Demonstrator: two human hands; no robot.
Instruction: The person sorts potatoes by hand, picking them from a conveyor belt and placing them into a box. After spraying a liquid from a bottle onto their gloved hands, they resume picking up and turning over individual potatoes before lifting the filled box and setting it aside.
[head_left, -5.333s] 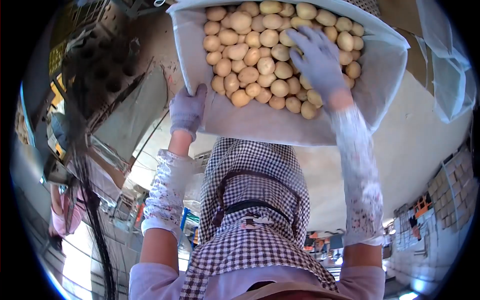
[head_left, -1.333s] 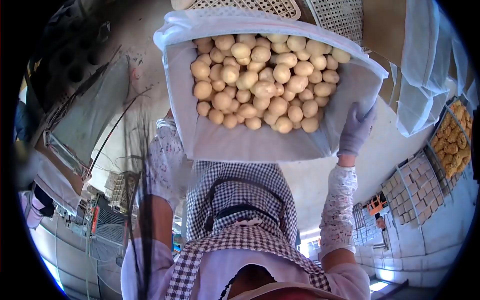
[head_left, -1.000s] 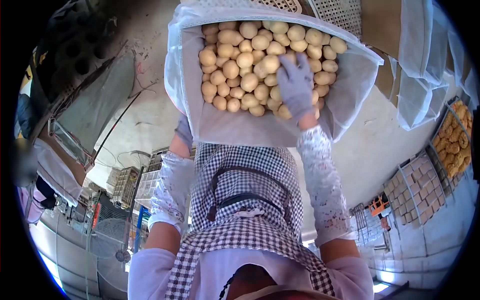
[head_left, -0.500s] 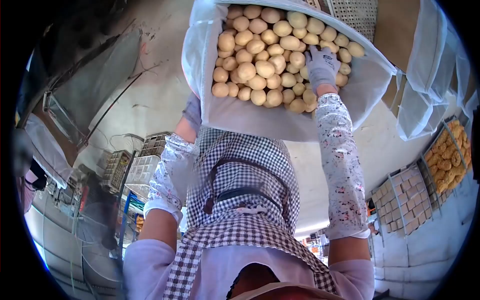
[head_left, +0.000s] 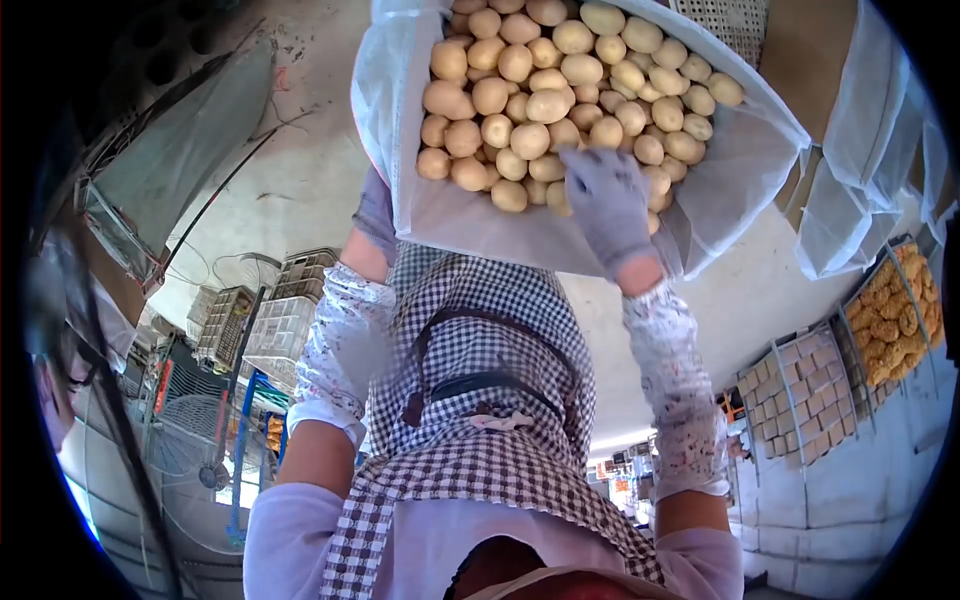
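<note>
Gloved hands at lined crate (head_left: 440,215) of potatoes (head_left: 560,80)

Right hand (head_left: 605,205) flat, fingers spread on potatoes — left hand (head_left: 375,215) mostly hidden behind crate, grip unclear; no readable writing.

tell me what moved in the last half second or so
The right hand slid back from the far potatoes to the near edge of the pile. The left hand stayed under the lined box, potatoes unmoved.

Right hand (head_left: 607,200) spread flat, palm down — left hand (head_left: 376,212) mostly hidden.
</note>
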